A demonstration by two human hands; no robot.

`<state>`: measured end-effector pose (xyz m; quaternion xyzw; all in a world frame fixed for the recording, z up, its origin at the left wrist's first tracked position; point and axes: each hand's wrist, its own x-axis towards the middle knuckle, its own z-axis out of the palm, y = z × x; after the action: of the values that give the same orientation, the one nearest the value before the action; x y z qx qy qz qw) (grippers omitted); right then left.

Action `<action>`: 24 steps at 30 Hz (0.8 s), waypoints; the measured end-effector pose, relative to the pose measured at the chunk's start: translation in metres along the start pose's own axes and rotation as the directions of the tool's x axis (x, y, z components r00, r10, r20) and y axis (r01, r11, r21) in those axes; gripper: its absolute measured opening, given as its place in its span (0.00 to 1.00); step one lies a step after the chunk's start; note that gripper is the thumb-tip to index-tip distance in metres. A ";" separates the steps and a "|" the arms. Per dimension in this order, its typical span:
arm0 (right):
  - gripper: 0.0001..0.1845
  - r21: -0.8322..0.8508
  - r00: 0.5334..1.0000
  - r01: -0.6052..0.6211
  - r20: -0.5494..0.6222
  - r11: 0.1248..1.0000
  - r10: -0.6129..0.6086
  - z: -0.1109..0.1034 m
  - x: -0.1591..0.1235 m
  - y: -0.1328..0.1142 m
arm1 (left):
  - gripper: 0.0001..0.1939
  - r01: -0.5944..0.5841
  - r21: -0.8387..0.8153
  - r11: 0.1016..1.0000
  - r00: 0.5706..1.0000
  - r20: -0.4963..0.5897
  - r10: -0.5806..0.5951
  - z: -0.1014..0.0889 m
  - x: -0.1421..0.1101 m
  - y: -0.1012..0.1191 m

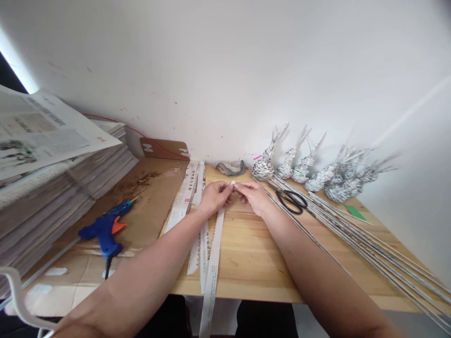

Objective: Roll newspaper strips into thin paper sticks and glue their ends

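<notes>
A long newspaper strip [213,263] runs up from beyond the table's front edge to my hands, its upper end pinched at the fingertips. My left hand [215,196] is closed on that end with thumb and index finger. Meeting it tip to tip, my right hand [252,195] pinches the same small white end. Other newspaper strips [183,199] lie flat just left of my left hand. Black-handled scissors [294,201] rest to the right of my right hand, beside long thin rolled paper sticks [352,234].
Woven paper figures [301,171] line the wall at the back right. A blue glue gun [104,230] lies on cardboard [151,202] at left, near a tall newspaper stack [70,202]. A grey bundle [230,167] sits behind my hands; a green scrap [354,212] lies at right.
</notes>
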<state>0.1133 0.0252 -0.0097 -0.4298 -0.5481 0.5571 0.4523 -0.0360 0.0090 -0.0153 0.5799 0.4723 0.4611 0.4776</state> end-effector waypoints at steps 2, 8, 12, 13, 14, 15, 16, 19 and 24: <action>0.17 0.007 1.000 -0.001 -0.003 1.000 0.001 0.000 0.000 -0.001 | 0.19 0.006 0.002 1.000 1.000 0.003 -0.006 0.000 0.001 -0.001; 0.16 0.043 1.000 -0.022 0.001 0.999 0.022 -0.001 0.001 -0.001 | 0.18 0.023 -0.026 0.999 0.999 0.028 -0.022 0.000 0.001 -0.001; 0.16 0.070 0.999 -0.046 -0.016 0.996 0.047 -0.001 0.001 -0.001 | 0.15 0.021 -0.007 1.000 0.999 0.043 -0.020 0.000 -0.001 0.001; 0.16 0.072 0.998 -0.050 -0.020 0.996 0.051 -0.001 0.001 -0.002 | 0.14 0.018 0.002 1.000 0.999 0.043 -0.018 0.000 -0.001 0.002; 0.16 0.074 0.998 -0.054 -0.025 0.996 0.056 -0.001 0.001 -0.002 | 0.14 0.014 0.010 1.000 0.999 0.041 -0.015 0.000 -0.002 0.002; 0.16 0.075 0.998 -0.058 -0.032 0.995 0.061 -0.001 0.001 -0.002 | 0.14 0.014 0.018 1.000 0.999 0.039 -0.015 0.000 -0.002 0.002; 0.16 0.077 0.997 -0.063 -0.040 0.995 0.066 -0.001 0.001 -0.003 | 0.14 0.014 0.023 1.000 0.999 0.037 -0.015 0.000 -0.002 0.002; 0.15 0.085 0.994 -0.077 -0.066 0.993 0.083 0.000 0.001 -0.003 | 0.14 0.005 0.032 0.999 0.999 0.041 -0.007 0.001 -0.002 0.001; 0.14 0.101 0.992 -0.086 -0.085 0.991 0.095 0.001 0.001 -0.003 | 0.14 -0.007 0.049 0.999 0.999 0.047 0.005 0.002 -0.003 0.003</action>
<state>0.1126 0.0261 -0.0067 -0.4563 -0.4794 0.5832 0.4711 -0.0343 0.0053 -0.0126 0.6035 0.4706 0.4371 0.4725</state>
